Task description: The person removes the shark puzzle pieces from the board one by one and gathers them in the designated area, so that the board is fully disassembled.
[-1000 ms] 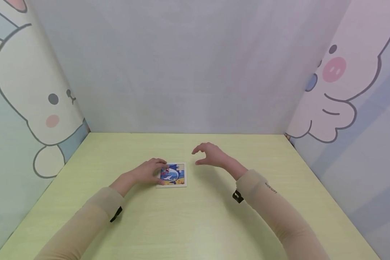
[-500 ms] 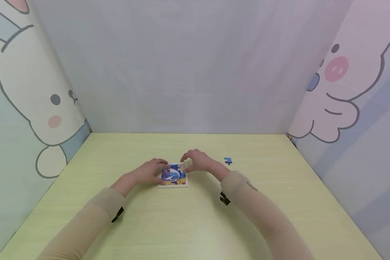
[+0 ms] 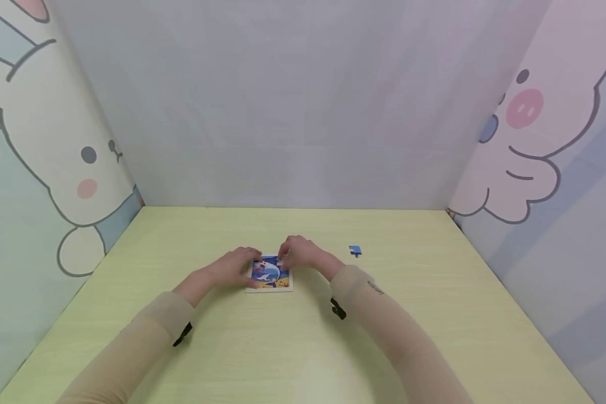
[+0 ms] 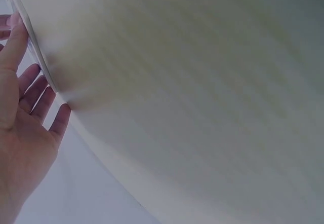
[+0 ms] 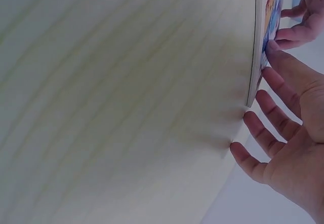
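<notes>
On the table lies a square framed puzzle [image 3: 266, 276] with a blue and yellow picture. The left hand [image 3: 229, 268] holds its left side, thumb at the lower left and fingers at the upper left. At the upper right part is the right hand [image 3: 300, 253], thumb and index fingertips close together on the puzzle and covering that area. A small blue puzzle piece [image 3: 355, 251] lies apart, to the right. In the right wrist view the right hand [image 5: 293, 127] has its thumb on the picture and its other fingers spread at the frame and table.
The pale yellow table [image 3: 303, 348] extends around the puzzle, with a plain wall [image 3: 293, 112] at its back edge. Cartoon-printed panels stand on the left [image 3: 30, 168] and right [image 3: 586, 224].
The right hand has moved left and down onto the puzzle's upper right, its thumb and finger coming closer together. The loose piece has come out from behind the right arm. The left hand stays in place.
</notes>
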### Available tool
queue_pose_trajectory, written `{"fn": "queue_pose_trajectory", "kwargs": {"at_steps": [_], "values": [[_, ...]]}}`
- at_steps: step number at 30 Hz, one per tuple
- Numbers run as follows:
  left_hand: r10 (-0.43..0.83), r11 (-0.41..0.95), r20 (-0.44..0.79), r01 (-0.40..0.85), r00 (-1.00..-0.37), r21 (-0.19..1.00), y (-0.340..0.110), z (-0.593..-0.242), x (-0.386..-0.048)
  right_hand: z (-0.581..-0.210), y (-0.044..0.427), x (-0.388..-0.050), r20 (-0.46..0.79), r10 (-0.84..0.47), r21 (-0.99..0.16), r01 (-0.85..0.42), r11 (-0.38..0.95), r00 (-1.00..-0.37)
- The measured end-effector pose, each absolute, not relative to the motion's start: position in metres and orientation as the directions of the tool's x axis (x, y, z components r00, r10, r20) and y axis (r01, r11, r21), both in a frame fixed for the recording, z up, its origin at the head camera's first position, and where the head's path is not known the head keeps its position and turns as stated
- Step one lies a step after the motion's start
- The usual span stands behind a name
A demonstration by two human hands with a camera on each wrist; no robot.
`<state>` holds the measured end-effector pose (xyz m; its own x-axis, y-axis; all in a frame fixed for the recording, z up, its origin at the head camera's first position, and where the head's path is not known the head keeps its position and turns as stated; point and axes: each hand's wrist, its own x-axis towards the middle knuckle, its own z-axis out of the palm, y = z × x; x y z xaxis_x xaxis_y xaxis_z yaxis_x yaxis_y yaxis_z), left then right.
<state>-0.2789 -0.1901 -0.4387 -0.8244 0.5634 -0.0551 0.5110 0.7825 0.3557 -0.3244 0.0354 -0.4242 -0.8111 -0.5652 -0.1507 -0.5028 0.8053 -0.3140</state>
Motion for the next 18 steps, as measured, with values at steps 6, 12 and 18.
{"fn": "queue_pose_trajectory", "kwargs": {"at_steps": [6,12,18], "values": [[0.554,0.798,-0.049,0.514,-0.831,0.314,-0.1889,-0.4374,-0.2768,-0.4252,0.0337,-0.3261,-0.155,-0.545,-0.302,-0.486,0.82,-0.824],[0.525,0.823,-0.053,0.491,-0.849,0.285,-0.1891,-0.4356,-0.2728,-0.4277,0.0311,-0.3277,-0.163,-0.52,-0.284,-0.464,0.839,-0.839],[0.528,0.82,-0.05,0.494,-0.848,0.289,-0.1896,-0.4358,-0.2729,-0.4284,0.0301,-0.3265,-0.158,-0.5,-0.284,-0.446,0.849,-0.851]]}}
